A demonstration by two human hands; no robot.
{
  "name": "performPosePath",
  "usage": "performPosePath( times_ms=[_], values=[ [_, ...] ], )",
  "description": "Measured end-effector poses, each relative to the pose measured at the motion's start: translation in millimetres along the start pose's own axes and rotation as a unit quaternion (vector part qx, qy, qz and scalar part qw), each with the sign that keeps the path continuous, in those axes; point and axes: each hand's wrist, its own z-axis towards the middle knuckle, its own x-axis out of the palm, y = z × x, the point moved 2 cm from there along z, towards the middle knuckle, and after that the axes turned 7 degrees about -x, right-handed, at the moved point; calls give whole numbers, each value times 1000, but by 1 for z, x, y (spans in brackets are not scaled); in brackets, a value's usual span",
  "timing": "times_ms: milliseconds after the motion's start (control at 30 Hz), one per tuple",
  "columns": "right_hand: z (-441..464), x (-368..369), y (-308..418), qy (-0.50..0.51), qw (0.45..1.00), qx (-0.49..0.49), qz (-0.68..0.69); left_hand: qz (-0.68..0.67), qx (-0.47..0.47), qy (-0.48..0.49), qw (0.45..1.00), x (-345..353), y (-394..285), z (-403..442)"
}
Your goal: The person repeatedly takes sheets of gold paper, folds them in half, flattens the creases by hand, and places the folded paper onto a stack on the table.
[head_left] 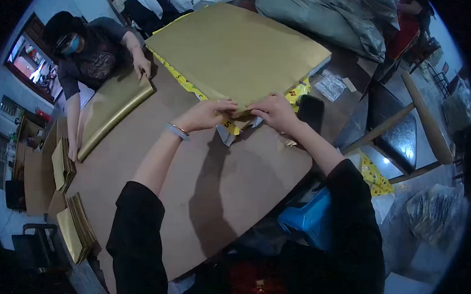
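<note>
A large stack of gold paper [239, 52] lies on the table in yellow printed wrapping [183, 80]. At its near corner my left hand [205, 115] is closed, the fingers pinching the paper's edge. My right hand [277, 113] grips the same corner from the other side, thumb and fingers pressed together close to the left fingertips. Between the two hands the corner looks bent, and a torn flap of the yellow wrapping hangs below it. A black phone [310, 112] lies just right of my right hand.
Across the table [157, 138], a co-worker [95, 57] holds a curled gold sheet [116, 115]. Folded gold bundles [77, 227] sit at the left edge. To the right are a plastic bag [330, 87], a wooden chair [426, 118] and a blue stool [306, 218].
</note>
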Motion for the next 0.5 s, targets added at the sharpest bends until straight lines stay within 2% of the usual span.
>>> performPosePath(
  times_ms=[100, 167, 200, 300, 367, 400, 433, 467, 500],
  values=[
    [1, 5, -10, 0, 1000, 9, 18, -41, -34, 11, 999, 0, -1, 0],
    [2, 2, -7, 21, 999, 36, 18, -85, -39, -54, 994, 3, 3, 4],
    [2, 1, -6, 24, 999, 35, 18, -64, -23, -73, 995, 3, 4, 5],
    [-1, 2, -6, 19, 999, 30, 27, -98, -56, -106, 988, 8, 10, 6],
    [-3, 2, -6, 17, 999, 31, 28, -162, -32, -140, 976, 15, 12, 8],
    [-1, -1, -2, 9, 999, 32, 27, -178, -78, -127, 973, 14, 11, 8],
    [1, -7, 5, 87, 988, 122, 37, -193, -124, -114, 967, 12, 9, 8],
    [1, -6, 7, 64, 992, 93, 49, -281, -137, -114, 943, 13, 4, 5],
    [0, -5, 7, 41, 995, 65, 62, -289, -173, -75, 939, 12, 10, 6]
  ],
)
